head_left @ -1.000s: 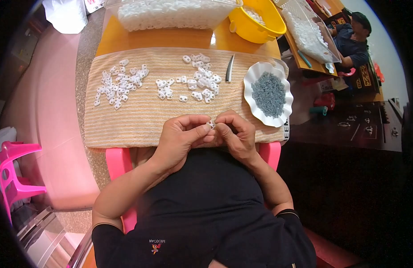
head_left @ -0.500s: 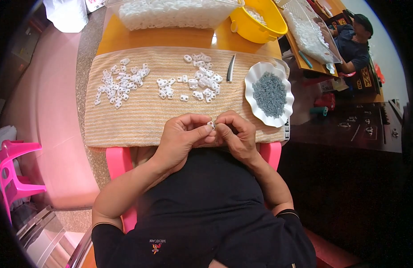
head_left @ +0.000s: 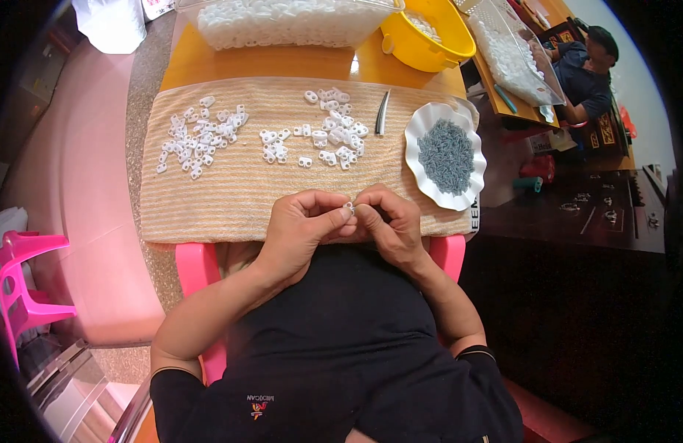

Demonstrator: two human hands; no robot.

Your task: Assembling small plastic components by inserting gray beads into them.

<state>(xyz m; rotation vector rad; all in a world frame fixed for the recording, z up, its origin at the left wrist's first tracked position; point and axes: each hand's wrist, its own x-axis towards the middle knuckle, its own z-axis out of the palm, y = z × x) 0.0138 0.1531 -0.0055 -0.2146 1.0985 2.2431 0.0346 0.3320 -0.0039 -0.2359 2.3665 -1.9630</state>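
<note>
Between thumb and forefinger, my left hand point(head_left: 306, 221) pinches a small white plastic piece with holes point(head_left: 349, 209) at the towel's near edge. My right hand point(head_left: 391, 224) is closed right against that piece; its fingertips hide whatever they hold, if anything. Beyond my hands, similar white pieces lie in a left pile point(head_left: 201, 139) and a middle pile point(head_left: 341, 133) on the striped towel point(head_left: 230, 210). To the right, a white wavy-rimmed dish point(head_left: 417, 182) holds many small grey rod-like pieces point(head_left: 446, 155). Tweezers point(head_left: 383, 113) lie just left of the dish.
A clear bin of white pieces point(head_left: 282, 26) and a yellow tub point(head_left: 430, 52) stand at the table's far side. Another person point(head_left: 588, 74) sits at the far right by a second clear bin point(head_left: 507, 59). A pink stool point(head_left: 31, 306) stands at left.
My right hand has shifted very slightly left, closing in on the white piece, which is now more covered by fingers. My left hand stays almost still.
</note>
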